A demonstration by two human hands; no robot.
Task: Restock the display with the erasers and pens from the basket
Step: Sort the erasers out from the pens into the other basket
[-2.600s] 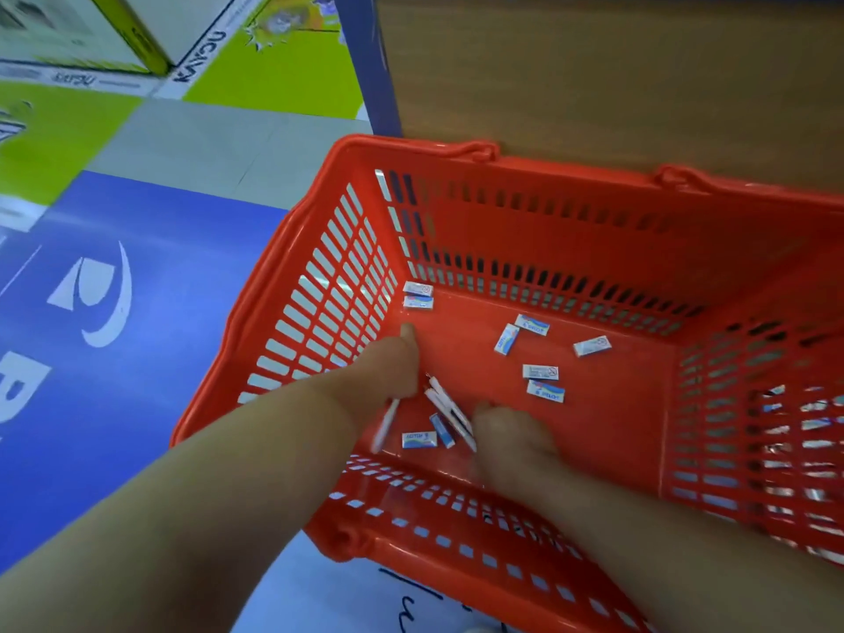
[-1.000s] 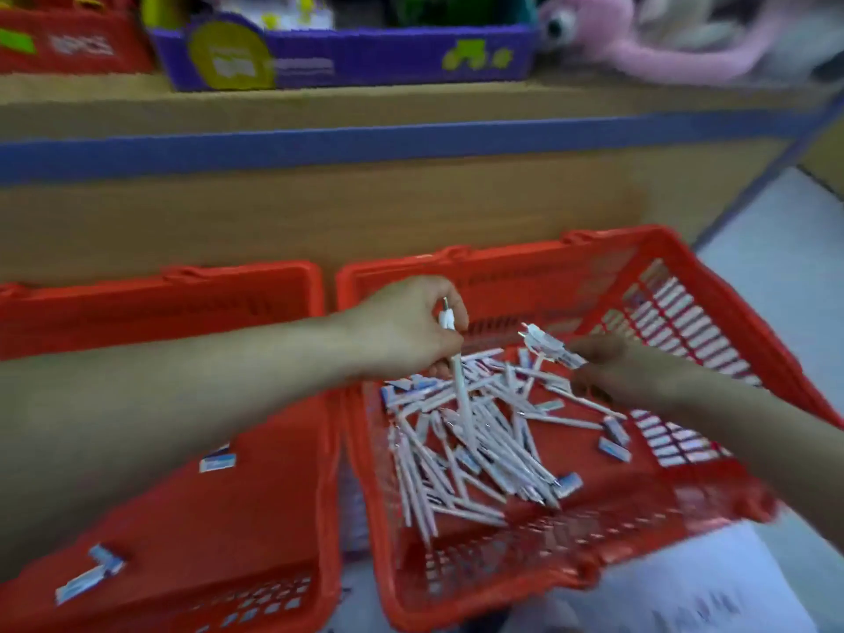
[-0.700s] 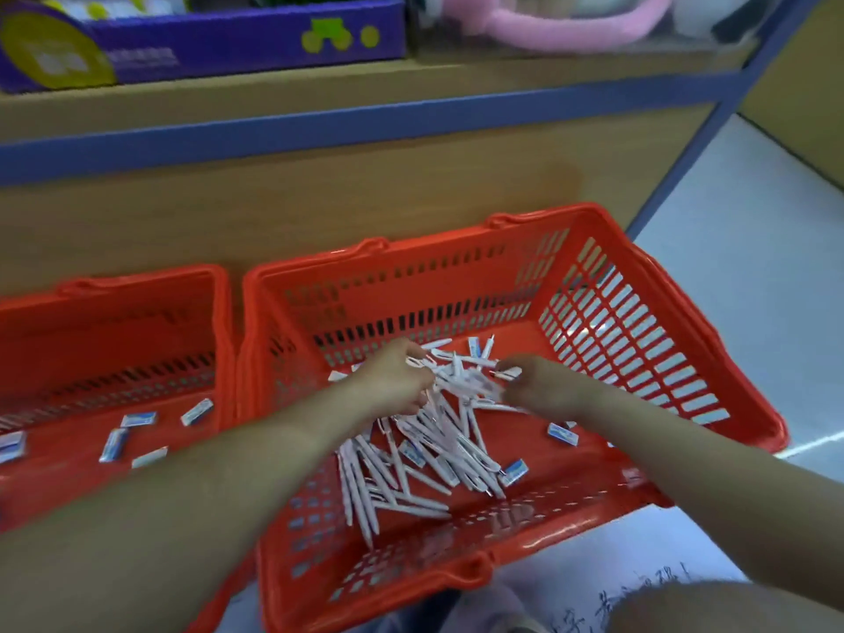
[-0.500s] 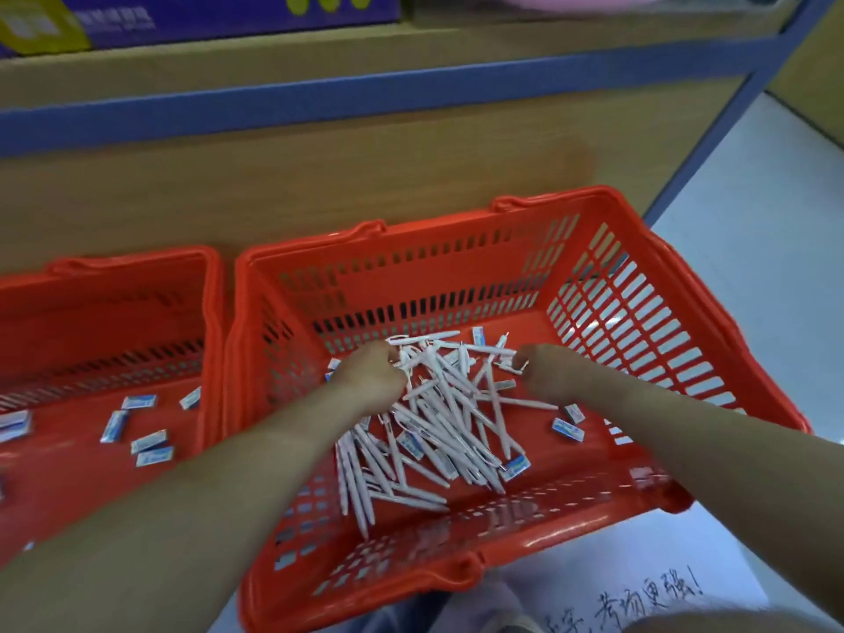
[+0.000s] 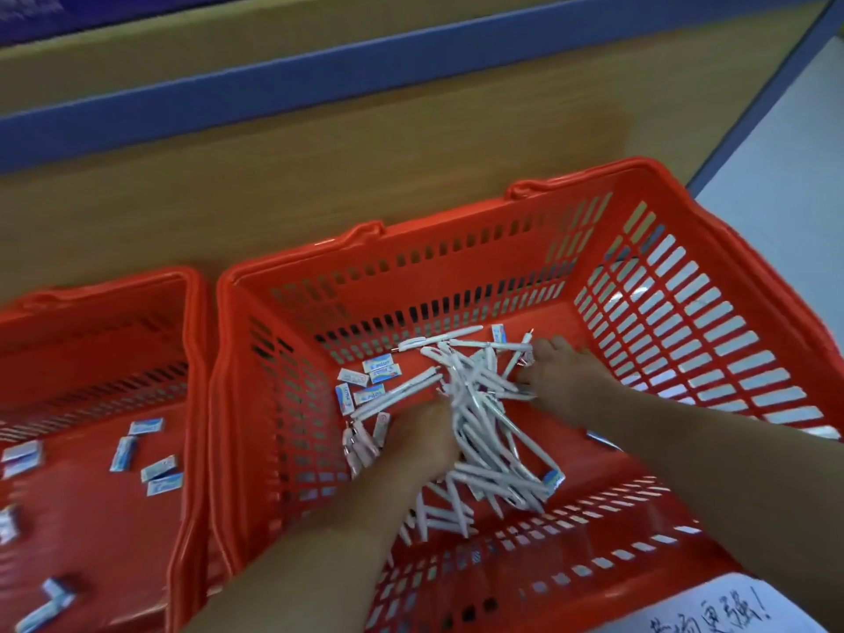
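Both hands are down in the slotted red plastic basket (image 5: 685,312), in the heap of slim white pens (image 5: 488,431) on its floor. The left hand (image 5: 424,438) is sunk into the heap's near-left edge, its fingers bent under and hidden, so I cannot tell whether they grip anything. The right hand (image 5: 564,374) lies on the far-right edge, its fingers seemingly curved down onto pens; the blur hides any grip. Small white-and-blue wrapped erasers (image 5: 372,374) cluster far-left on the floor, and more lie in the second red basket (image 5: 91,349) alongside
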